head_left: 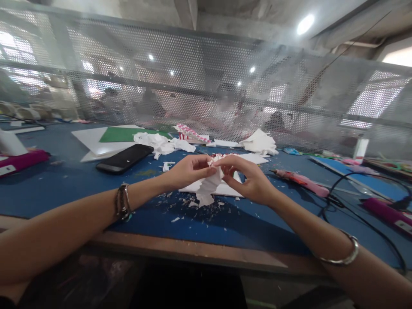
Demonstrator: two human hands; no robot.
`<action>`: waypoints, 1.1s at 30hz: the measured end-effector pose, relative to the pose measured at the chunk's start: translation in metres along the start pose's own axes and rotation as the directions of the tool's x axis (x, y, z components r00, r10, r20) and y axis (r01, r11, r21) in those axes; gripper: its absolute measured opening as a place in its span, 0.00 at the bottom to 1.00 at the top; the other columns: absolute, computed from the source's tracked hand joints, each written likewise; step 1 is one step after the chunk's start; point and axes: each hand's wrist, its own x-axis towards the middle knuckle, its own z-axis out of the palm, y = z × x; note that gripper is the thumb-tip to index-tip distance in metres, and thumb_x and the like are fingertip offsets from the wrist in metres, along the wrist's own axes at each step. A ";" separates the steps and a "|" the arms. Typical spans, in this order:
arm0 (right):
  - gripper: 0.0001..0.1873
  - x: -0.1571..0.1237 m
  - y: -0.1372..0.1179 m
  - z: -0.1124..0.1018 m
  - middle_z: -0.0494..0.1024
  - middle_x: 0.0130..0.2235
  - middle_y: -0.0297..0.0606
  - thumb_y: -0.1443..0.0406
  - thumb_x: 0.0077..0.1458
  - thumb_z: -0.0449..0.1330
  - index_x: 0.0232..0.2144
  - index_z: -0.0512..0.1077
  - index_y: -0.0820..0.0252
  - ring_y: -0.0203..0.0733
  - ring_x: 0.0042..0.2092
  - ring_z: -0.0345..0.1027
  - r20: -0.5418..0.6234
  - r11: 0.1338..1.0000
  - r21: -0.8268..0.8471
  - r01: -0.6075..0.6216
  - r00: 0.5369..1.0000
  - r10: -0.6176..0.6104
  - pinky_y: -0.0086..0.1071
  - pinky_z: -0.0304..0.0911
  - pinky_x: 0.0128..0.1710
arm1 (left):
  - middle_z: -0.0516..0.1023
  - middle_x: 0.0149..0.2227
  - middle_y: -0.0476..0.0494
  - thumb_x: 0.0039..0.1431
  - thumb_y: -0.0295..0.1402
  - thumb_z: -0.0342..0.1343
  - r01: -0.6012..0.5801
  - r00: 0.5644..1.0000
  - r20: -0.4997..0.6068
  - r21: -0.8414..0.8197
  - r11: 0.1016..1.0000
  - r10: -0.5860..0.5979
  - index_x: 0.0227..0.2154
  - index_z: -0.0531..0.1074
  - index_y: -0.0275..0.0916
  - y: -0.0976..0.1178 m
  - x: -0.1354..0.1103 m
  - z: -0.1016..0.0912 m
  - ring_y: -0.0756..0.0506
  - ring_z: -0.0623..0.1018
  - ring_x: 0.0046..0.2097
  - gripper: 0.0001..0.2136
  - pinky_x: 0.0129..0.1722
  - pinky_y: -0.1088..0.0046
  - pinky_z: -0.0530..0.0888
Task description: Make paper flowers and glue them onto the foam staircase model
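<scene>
Over the blue table, my left hand (193, 171) pinches a crumpled strip of white paper (209, 186) between thumb and fingers. The strip hangs down with a ragged lower end. My right hand (247, 178) meets it from the other side, its index fingertip touching the top of the paper and its other fingers curled close by. Small red-and-white bits (222, 157) show just behind the fingertips; what they belong to is partly hidden. White sheets (231, 189) lie beneath and behind the hands.
A black phone (125, 159) lies left, before a green sheet (119, 134). Crumpled white paper (156, 143) and a white paper stack (260, 142) stand behind. Right are a pink glue gun (302, 181) and a black cable (363, 223). Scraps litter the table; a perforated metal screen (206, 77) rises behind.
</scene>
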 end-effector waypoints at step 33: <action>0.06 0.002 0.004 -0.004 0.67 0.36 0.38 0.68 0.52 0.54 0.30 0.72 0.59 0.33 0.37 0.61 0.157 0.995 -0.091 0.043 0.987 -0.028 0.31 0.60 0.36 | 0.68 0.28 0.49 0.51 0.33 0.49 0.081 0.988 0.131 0.037 0.996 -0.085 0.31 0.61 0.36 -0.007 0.004 -0.001 0.52 0.68 0.29 0.07 0.29 0.77 0.62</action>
